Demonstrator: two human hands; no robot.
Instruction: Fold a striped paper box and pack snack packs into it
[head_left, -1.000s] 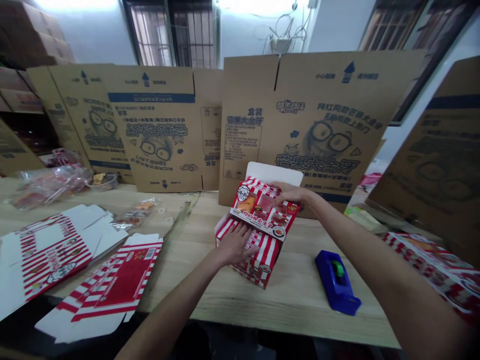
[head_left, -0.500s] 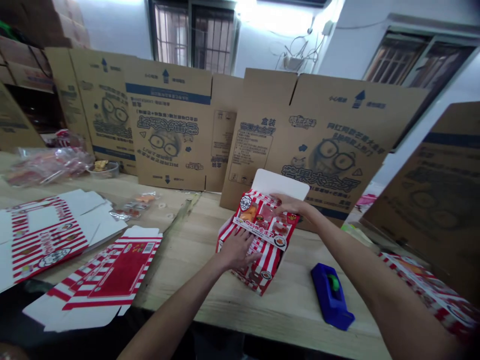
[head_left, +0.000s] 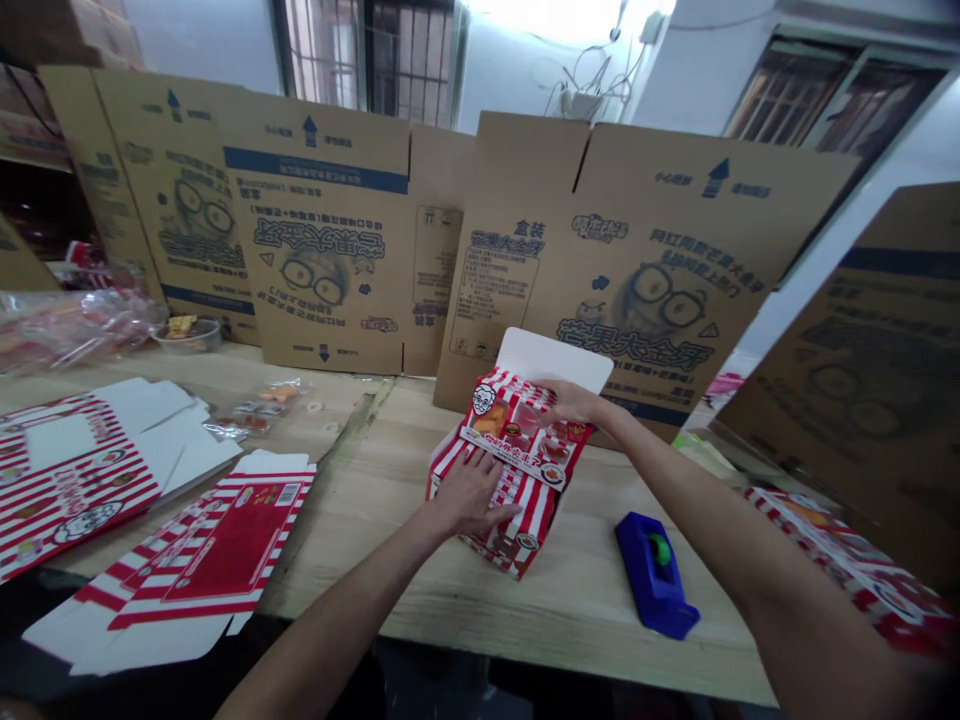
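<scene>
A red-and-white striped cardboard box (head_left: 536, 510) stands tilted on the table in front of me, its white top flap (head_left: 555, 358) raised at the back. Pictures of food show on its front panel. My left hand (head_left: 469, 495) lies on the front of the box with its fingers spread, holding nothing. At the upper edge, below the flap, my right hand (head_left: 571, 403) grips the box with bent fingers; some fingertips are hidden. To the right of the box, a blue tape dispenser (head_left: 652, 580) with a green core rests on the table.
Flat striped cartons (head_left: 202, 550) lie at left, near a stack of printed box blanks (head_left: 82, 470). Small packets (head_left: 259, 405), a clear tub (head_left: 189, 337) and plastic bags (head_left: 67, 325) sit behind. Large brown cardboard sheets (head_left: 322, 250) line the back. Another striped box (head_left: 847, 565) is at right.
The view has shifted a little, so most things sit slightly further left and higher. Both hands remain on the box in nearly the same pose.
</scene>
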